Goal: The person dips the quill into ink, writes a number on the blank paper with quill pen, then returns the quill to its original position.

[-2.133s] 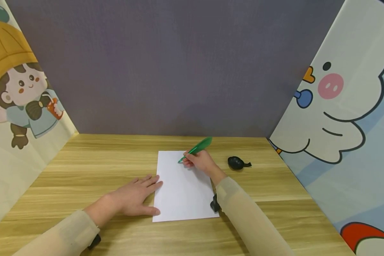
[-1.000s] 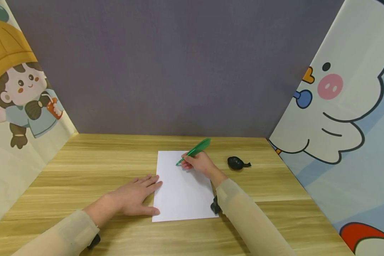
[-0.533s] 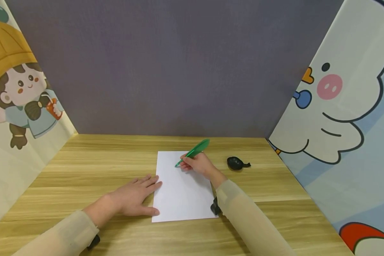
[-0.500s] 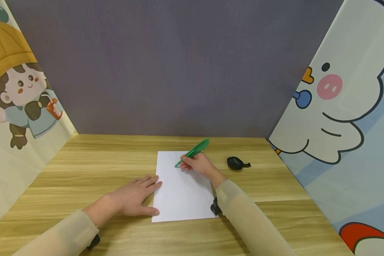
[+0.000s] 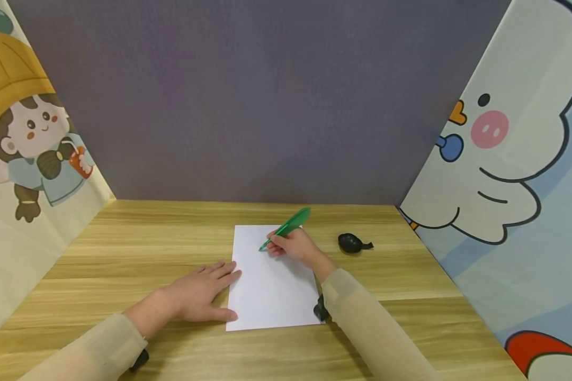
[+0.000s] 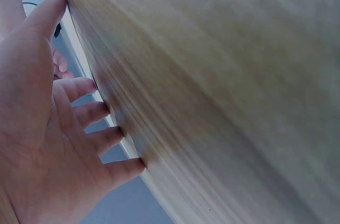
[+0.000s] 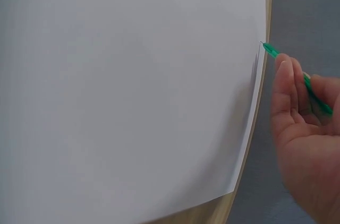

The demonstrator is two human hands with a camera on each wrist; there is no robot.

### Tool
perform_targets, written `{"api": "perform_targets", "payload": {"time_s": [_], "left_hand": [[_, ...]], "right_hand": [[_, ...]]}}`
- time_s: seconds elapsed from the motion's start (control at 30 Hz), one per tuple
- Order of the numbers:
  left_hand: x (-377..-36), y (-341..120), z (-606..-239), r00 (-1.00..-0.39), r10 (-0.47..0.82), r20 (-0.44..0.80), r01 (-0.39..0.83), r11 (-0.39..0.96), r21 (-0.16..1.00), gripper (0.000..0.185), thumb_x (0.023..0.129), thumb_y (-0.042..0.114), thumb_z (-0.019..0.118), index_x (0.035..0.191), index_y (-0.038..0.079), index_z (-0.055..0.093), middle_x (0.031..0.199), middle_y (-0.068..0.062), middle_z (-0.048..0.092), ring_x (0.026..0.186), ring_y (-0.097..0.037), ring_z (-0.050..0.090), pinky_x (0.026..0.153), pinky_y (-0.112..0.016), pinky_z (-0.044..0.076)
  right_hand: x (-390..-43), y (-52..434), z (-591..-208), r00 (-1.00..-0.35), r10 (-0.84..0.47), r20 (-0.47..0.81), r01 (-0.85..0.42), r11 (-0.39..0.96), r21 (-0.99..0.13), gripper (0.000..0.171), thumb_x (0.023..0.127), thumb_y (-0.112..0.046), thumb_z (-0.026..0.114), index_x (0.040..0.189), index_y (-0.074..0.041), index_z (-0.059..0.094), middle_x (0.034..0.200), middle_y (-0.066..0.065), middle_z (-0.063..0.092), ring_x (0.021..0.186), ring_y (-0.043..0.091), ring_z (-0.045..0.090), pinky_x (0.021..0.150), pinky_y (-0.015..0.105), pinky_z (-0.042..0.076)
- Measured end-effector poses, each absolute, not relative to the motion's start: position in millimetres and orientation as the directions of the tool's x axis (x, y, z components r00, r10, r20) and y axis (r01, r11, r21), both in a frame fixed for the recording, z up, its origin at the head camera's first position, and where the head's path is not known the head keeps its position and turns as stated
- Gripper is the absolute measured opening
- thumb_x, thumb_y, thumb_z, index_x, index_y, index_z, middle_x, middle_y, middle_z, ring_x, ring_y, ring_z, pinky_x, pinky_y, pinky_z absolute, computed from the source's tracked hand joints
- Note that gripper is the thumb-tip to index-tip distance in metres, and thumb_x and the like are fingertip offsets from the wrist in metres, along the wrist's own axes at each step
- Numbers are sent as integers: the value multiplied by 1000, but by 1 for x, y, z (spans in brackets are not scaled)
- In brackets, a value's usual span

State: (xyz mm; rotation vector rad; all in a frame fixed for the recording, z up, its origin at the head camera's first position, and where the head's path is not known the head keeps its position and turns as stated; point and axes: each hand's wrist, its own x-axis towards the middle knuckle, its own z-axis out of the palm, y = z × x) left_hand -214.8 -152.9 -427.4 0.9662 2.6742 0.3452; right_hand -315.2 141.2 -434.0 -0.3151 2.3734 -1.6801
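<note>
We saw the right hand pinching a green feather-shaped pen between thumb and curled fingers, its tip down on the white sheet of paper near the sheet's far edge. Over the two seconds before, that tip had crept a little leftward across the paper while the rest held in place, which we took to mean a line was being drawn or written (no mark showed in the head view, and the right wrist view was too washed out for us to be sure). The left hand lay flat with fingers spread, pressing the sheet's left edge against the wooden table. A small black object sat toward the table's right edge, apart from the paper.
</note>
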Motion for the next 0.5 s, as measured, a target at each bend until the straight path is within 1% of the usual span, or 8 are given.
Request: {"api": "perform_targets", "payload": {"time_s": [0.27,0.5], "left_hand": [[-215,-152,-427,-741,649,-170,584,749,313,106,97,79,64,172,10,37,182,-16,28,168,-46,25,130,-74,28],[-216,-153,-429,-743,647,-172,583,751,309,106,97,79,64,172,10,37,182,-16,28,168,-45,25,130,-74,28]], "right_hand": [[-312,142,-433,-950,-309,-45,-65,338,-939,31,113,-12,61,130,11,73,109,22,82,90,21,80,85,34,69],[-311,143,-433,-943,-328,-54,-59,325,-944,30,113,-11,61,130,10,73,110,23,82,88,18,79,85,33,68]]}}
